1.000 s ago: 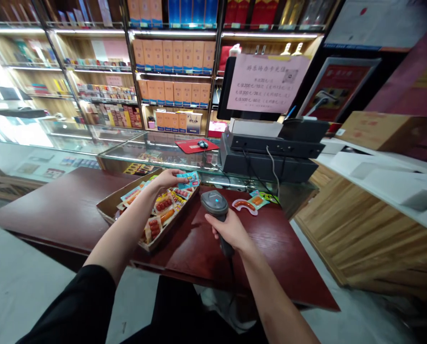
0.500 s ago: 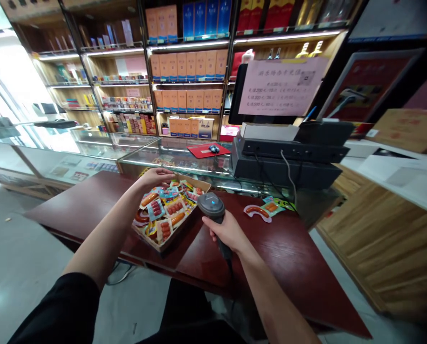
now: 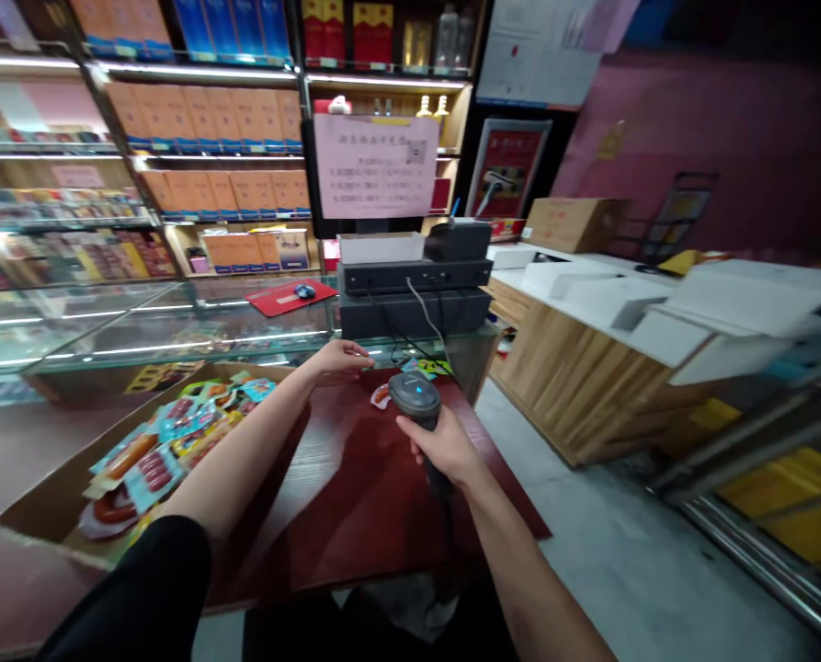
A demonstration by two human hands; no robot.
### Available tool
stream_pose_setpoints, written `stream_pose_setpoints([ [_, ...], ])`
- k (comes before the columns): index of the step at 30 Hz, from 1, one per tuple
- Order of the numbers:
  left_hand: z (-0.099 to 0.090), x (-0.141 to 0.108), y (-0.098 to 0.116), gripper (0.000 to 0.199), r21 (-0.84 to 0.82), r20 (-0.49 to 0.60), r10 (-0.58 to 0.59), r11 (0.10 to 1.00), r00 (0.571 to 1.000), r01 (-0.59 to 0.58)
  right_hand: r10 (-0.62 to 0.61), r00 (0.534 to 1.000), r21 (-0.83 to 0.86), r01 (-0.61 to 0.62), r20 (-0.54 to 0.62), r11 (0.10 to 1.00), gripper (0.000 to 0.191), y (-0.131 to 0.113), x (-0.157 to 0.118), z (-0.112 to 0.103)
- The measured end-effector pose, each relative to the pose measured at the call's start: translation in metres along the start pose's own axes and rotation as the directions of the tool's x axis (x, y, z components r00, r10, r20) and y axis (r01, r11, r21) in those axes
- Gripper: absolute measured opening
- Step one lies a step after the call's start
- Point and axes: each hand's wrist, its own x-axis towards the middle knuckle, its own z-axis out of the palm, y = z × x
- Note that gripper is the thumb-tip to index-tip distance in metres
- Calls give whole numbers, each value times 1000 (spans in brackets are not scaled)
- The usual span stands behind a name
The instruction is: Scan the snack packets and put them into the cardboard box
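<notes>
Scanner is over the counter near its right edge, right hand fingers wrapped round it from below, likely keeping its front unblocked; left hand near far edge, can't tell if holding anything.

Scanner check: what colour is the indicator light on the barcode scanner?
Blue; the indicator light on the barcode scanner shows in the head view.

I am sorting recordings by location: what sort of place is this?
Probably a shop: the right hand holds a handheld scanner, boxed goods line lit shelves, and an open carton holds packaged snacks.
</notes>
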Motion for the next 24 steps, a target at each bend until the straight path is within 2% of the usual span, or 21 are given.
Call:
stream_pose_setpoints([
  [5,74,62,-8,48,69,178,-37,997,983,25,66,984,-15,-70,-165,997,26,19,-7,-52],
  [8,111,95,-18,43,308,176,-2,950,984,-53,129,967,13,-130,-221,991,26,27,-10,-77],
  [10,131,113,-24,42,518,157,56,845,986,-130,142,957,20,-141,-253,990,27,33,-12,-91],
  [13,155,130,-29,47,759,185,134,609,974,-228,143,949,13,-145,-280,989,28,40,-14,-107],
  [15,166,137,-30,50,823,207,169,503,964,-265,144,944,15,-147,-296,989,29,44,-16,-114],
  [19,175,141,-35,47,850,233,189,437,954,-294,151,936,18,-154,-317,988,29,47,-19,-121],
  [24,162,122,-46,46,866,278,231,361,933,-347,147,939,22,-148,-310,989,29,46,-19,-113],
])
